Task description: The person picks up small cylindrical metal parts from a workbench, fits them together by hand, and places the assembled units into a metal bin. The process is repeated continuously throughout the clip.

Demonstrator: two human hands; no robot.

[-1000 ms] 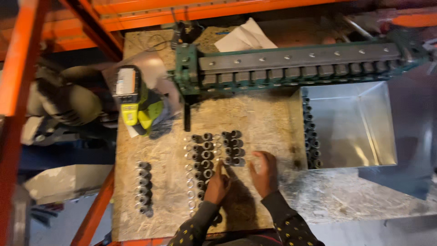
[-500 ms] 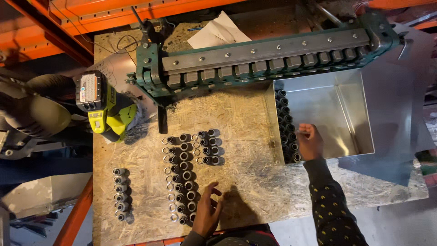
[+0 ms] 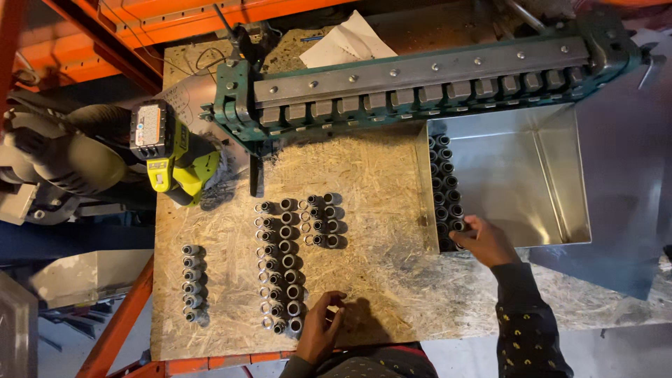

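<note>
Rows of small dark metal fittings [image 3: 287, 269] stand on a chipboard worktop [image 3: 378, 210]. My left hand [image 3: 320, 330] is at the near end of these rows, its fingers curled by the last fittings; whether it grips one is unclear. More fittings [image 3: 442, 185] line the left wall inside a shiny sheet-metal tray [image 3: 532, 175]. At the tray's near left corner, my right hand [image 3: 484, 241] has its fingertips closed on a fitting [image 3: 458, 225] at the near end of that line.
A green and grey bending brake [image 3: 420, 77] spans the back of the worktop. A yellow-green cordless drill [image 3: 168, 157] lies at the left, and a short row of fittings [image 3: 190, 283] near the left edge. Paper [image 3: 346, 45] and orange rack beams [image 3: 140, 28] are behind.
My right hand has left the middle of the board and reached right into the tray's fitting row. My left hand stays at the near end of the rows.
</note>
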